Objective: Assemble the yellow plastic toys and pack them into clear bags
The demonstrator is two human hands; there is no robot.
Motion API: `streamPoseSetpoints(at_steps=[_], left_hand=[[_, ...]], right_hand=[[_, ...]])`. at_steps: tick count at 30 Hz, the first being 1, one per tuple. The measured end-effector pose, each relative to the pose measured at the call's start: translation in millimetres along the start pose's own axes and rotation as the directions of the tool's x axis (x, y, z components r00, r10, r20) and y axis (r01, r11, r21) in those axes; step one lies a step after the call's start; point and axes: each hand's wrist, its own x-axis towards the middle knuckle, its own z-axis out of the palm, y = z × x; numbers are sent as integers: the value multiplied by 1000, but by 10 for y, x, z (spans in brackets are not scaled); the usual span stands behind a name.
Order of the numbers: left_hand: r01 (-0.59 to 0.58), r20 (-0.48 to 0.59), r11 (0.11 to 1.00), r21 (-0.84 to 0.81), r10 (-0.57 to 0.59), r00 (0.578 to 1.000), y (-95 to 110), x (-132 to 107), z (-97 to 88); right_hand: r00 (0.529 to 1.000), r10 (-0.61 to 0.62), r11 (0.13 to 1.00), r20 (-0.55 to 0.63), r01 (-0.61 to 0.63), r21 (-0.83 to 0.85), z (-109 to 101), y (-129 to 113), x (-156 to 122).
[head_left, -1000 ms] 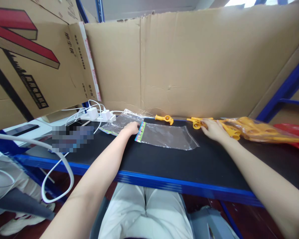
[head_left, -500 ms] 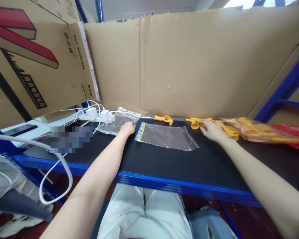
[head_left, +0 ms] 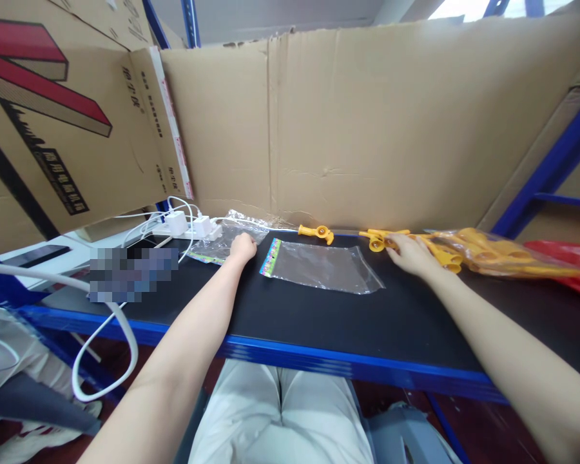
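My left hand (head_left: 244, 247) is closed in a fist on the black shelf, beside a clear plastic bag (head_left: 207, 248); no object shows in it. A second clear bag (head_left: 323, 265), with a colourful header strip on its left end, lies flat between my hands. My right hand (head_left: 410, 254) is at the back right, its fingers closed on a yellow plastic toy piece (head_left: 376, 240); the fingertips are partly hidden. More yellow pieces (head_left: 448, 258) lie beyond that hand. One yellow piece with a round socket (head_left: 317, 232) lies apart behind the flat bag.
A clear bag of yellow parts (head_left: 497, 250) and a red item (head_left: 568, 261) lie at the right. White chargers (head_left: 188, 224) and a looped cable (head_left: 134, 351) are at the left. A cardboard wall (head_left: 357, 129) closes the back; a blue rail (head_left: 319, 357) edges the front.
The camera view has shifted slightly. Both hands, the bags and the yellow pieces hold their places on the shelf.
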Motion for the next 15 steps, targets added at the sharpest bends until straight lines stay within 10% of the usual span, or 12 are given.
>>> streamPoseSetpoints(at_steps=[15], left_hand=[[89,59,996,22,-90,994,14,-37,1]], right_hand=[[995,38,999,89,-35,-40,-26,-87,12]])
